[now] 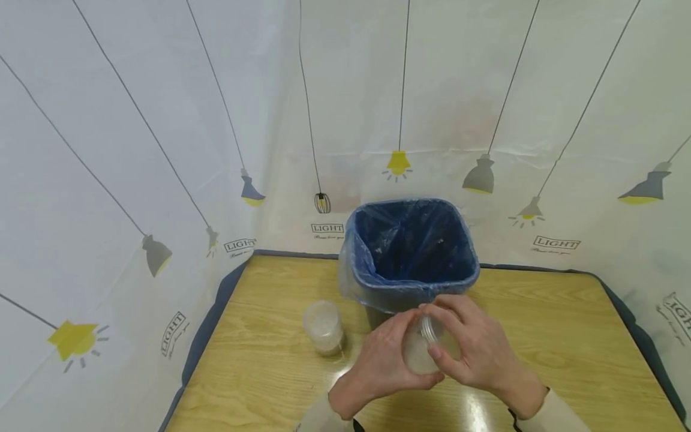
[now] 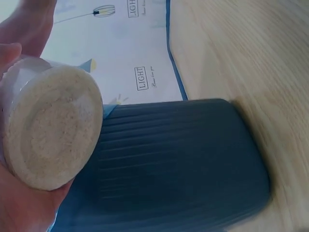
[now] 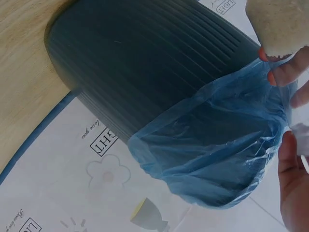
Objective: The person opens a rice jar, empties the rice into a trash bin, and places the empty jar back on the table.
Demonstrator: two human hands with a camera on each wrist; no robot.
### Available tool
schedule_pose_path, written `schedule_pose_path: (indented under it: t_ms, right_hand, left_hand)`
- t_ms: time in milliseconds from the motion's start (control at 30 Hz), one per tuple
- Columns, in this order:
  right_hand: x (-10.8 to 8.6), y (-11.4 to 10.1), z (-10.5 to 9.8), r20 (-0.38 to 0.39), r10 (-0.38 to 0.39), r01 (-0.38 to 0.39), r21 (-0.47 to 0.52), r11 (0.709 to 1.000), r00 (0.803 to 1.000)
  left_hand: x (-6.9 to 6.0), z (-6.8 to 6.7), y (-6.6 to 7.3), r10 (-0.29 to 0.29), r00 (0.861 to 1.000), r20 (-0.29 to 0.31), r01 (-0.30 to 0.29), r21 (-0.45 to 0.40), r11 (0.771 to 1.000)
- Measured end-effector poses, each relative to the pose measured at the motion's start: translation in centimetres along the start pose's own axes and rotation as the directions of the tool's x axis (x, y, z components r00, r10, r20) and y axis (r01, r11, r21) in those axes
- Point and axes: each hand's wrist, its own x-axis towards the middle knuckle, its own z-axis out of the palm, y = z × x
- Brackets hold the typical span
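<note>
My left hand (image 1: pixel 380 360) grips a clear plastic jar (image 1: pixel 417 355) from the side, thumb and fingers curled round it. Pale, grainy contents fill its lower part, and the jar's bottom (image 2: pixel 54 128) faces the left wrist camera. At the jar's ridged clear end, my right hand (image 1: pixel 480 345) holds on with curled fingers and thumb; whether a separate lid is there cannot be told. Just beyond both hands stands a dark bin (image 3: pixel 145 58) lined with a blue translucent bag (image 3: pixel 212 145). A second clear jar (image 1: pixel 324 329), with pale contents low in it, stands upright left of my hands.
A wooden table (image 1: pixel 259 366) carries the bin and the second jar. White sheeting (image 1: pixel 345 90) printed with hanging lamps rises behind and at both sides, with a dark blue edge along the table. The bin's opening faces up, and the bag is folded over its rim.
</note>
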Motion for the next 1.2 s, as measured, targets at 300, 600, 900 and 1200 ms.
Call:
schedule_pose_path:
  t_ms: [300, 600, 900, 1200]
  right_hand:
    - [-0.5, -0.6, -1.9, 0.185, 0.130, -0.136, 0.020, 0.990, 0.974]
    - [-0.2, -2.7, -3.8, 0.276, 0.446, -0.417, -0.157, 0.895, 0.852]
    - [0.9, -3.4, -4.2, 0.355, 0.539, -0.520, -0.154, 0.840, 0.764]
    - [0.8, -2.4, -4.5, 0.337, 0.397, -0.418, -0.013, 0.909, 0.854]
  left_hand:
    - [0.2, 0.1, -0.7, 0.098, 0.994, -0.058, -0.089, 0.132, 0.987]
    - [0.2, 0.1, -1.0, 0.243, 0.955, -0.168, -0.184, 0.304, 0.935]
    - [0.5, 0.0, -0.8, 0.260, 0.952, -0.160, -0.197, 0.329, 0.924]
    - [0.8, -0.4, -1.1, 0.277, 0.948, -0.154, -0.230, 0.270, 0.935]
